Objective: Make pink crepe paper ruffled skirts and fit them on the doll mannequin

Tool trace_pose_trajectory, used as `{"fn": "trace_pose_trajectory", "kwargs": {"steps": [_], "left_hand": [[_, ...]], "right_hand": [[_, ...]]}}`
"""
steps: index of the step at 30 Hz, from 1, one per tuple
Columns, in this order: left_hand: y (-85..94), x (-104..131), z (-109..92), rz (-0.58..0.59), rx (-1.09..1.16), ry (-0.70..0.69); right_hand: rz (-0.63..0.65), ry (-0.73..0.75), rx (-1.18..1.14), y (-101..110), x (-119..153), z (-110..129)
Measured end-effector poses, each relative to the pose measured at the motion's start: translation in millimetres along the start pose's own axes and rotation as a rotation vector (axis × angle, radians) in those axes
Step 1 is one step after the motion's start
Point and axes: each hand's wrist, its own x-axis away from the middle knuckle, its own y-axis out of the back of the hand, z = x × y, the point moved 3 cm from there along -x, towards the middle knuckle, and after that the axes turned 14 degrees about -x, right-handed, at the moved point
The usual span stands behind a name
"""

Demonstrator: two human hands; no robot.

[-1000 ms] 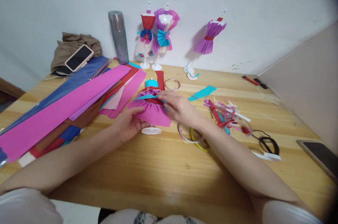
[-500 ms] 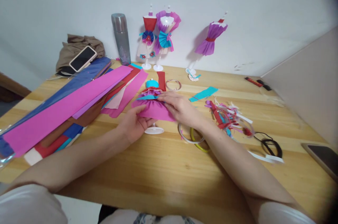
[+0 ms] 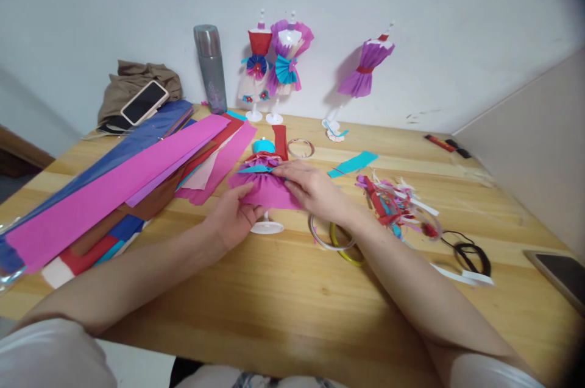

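- One left hand (image 3: 231, 217), near: thumb and fingers holding pink crinkled-paper skirt (image 3: 272, 193).
- Right hand (image 3: 313, 190): fingers together at turquoise paper strip (image 3: 253, 169); grip hidden, cannot tell.
- Small white-based mannequin (image 3: 267, 228) wearing both, centre.
- Far left: tall grey flask (image 3: 211, 74).

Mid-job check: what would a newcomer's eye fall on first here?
Probably the pink skirt on the small mannequin at the centre, with the left hand at its hem and the right hand at its waist. Next, the three dressed mannequins along the back of the table, and the long pink paper at the left.
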Motion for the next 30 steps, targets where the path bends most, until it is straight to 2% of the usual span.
{"fn": "trace_pose_trajectory", "kwargs": {"steps": [4, 10, 16, 19, 23, 30], "left_hand": [[0.0, -0.2, -1.0, -0.014, 0.012, -0.003], [-2.0, -2.5, -2.6, -0.024, 0.058, -0.025], [-2.9, -1.9, -2.2, -0.009, 0.015, -0.018], [-4.5, -0.3, -1.8, 0.005, -0.003, -0.003], [-5.3, -0.5, -1.5, -0.007, 0.02, 0.002], [-4.5, -2.7, -0.6, 0.033, 0.048, 0.015]], "right_hand": [[0.001, -0.006, 0.003, 0.5, -0.1, 1.3], [0.011, 0.066, -0.04, 0.3, 1.8, 0.6], [-0.085, -0.005, -0.099, 2.0, 0.1, -1.5], [-0.045, 0.008, -0.094, -0.2, -2.0, -0.6], [-0.008, -0.062, -0.1, -0.9, -0.7, -1.2], [-0.013, -0.087, -0.106, -1.1, 2.3, 5.3]]}}
